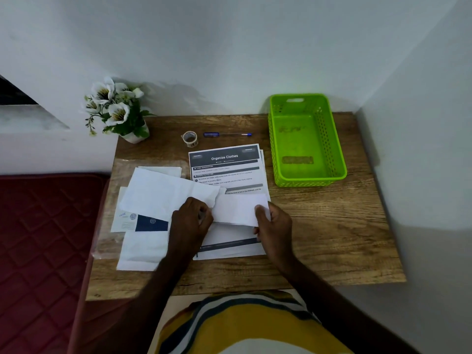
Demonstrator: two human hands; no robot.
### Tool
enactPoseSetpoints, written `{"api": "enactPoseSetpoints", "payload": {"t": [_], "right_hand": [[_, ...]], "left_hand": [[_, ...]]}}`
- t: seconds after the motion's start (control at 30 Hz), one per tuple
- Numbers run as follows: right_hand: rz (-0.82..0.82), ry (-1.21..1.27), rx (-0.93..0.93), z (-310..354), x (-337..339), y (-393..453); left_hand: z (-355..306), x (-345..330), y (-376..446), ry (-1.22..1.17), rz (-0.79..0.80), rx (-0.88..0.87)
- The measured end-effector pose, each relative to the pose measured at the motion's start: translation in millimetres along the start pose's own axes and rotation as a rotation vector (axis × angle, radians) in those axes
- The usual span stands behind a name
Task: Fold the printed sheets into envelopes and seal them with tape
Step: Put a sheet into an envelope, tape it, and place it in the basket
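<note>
Left hand (192,217): fingers curled, pinching the left end of a folded white sheet (236,209), knuckles up, blurred at the fingertips. Right hand (272,221): thumb on top, fingers beneath, gripping the right end of the same sheet. Sheet held just above the stack of printed sheets (226,169), titled "Organize Clothes", lying mid-surface. Lower edge of that stack visible beneath the hands, dark band across it.

Left of the stack: white envelope (163,194) tilted, its right corner overlapping the folded sheet near the left hand. Beneath it, more white envelopes and papers (143,249), one with a dark blue panel (152,223), all on a clear plastic sleeve (107,226).

Far side of the wooden surface (332,238): roll of clear tape (190,138) standing on edge, blue pen (227,134) just beside it to the right, lying flat. Bright green perforated basket (332,149) at the far right corner, near the stack, not touching. Potted white artificial flowers (116,108) at the far left corner against the wall.

Red quilted mattress (43,238) left of the surface. Striped yellow garment (242,325) at bottom edge.
</note>
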State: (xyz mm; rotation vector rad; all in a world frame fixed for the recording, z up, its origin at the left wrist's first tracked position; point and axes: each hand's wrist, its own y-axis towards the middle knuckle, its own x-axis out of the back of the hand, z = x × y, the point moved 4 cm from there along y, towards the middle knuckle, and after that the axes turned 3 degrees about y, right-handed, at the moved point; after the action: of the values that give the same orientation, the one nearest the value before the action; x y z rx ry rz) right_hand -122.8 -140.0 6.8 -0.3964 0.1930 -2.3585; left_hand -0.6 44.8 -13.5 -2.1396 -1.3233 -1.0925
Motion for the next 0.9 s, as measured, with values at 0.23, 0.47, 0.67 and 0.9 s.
{"api": "enactPoseSetpoints", "payload": {"t": [0.23,0.47,0.67,0.9], "right_hand": [[0.029,-0.056,-0.126,-20.6,-2.1,-9.9],[-0.015,-0.092,-0.081,-8.3,-13.6,1.0],[0.147,-0.210,-0.086,3.8,-45.4,8.1],[0.062,-0.311,-0.045,8.9,-36.5,11.5]], "left_hand": [[-0.7,-2.6,-0.5,0.053,-0.003,0.018],[-6.6,-3.6,0.4,0.028,0.012,0.022],[-11.8,-3.2,1.0,-0.034,0.012,0.033],[-13.3,1.2,5.0,-0.020,0.043,0.008]]}}
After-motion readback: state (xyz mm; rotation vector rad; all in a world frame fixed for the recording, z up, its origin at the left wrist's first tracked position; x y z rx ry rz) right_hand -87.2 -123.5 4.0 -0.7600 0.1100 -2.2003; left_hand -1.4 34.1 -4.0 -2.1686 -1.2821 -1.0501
